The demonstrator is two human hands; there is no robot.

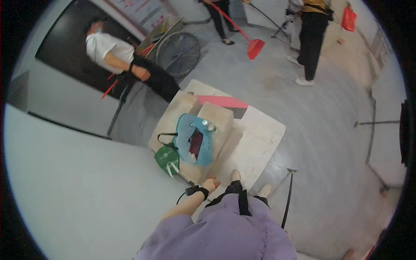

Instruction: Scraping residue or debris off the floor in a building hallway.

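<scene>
My left hand [211, 184] hangs beside the foam-like pale blocks [217, 112], fingers slightly apart and holding nothing. A black device is strapped to its wrist. On the blocks lies an open light-blue tote bag [185, 130] with a dark red item [195, 143] inside. A clear bottle [209, 126] rests at the bag's edge. Beside it is a green bag [166, 157] with white handles. To my right, a black-handled floor tool [288, 198] slants down to the floor. Only a sliver of my right hand [287, 232] shows near its upper end; its grip is hidden by my shirt.
A white board [263, 130] with a pink stripe lies beneath the blocks. A person in a white shirt [109, 48] stands ahead left, near a large round fan [178, 53]. Another holds a red broom [255, 47]. A third person [313, 42] stands farther right. A wall [81, 182] borders my left.
</scene>
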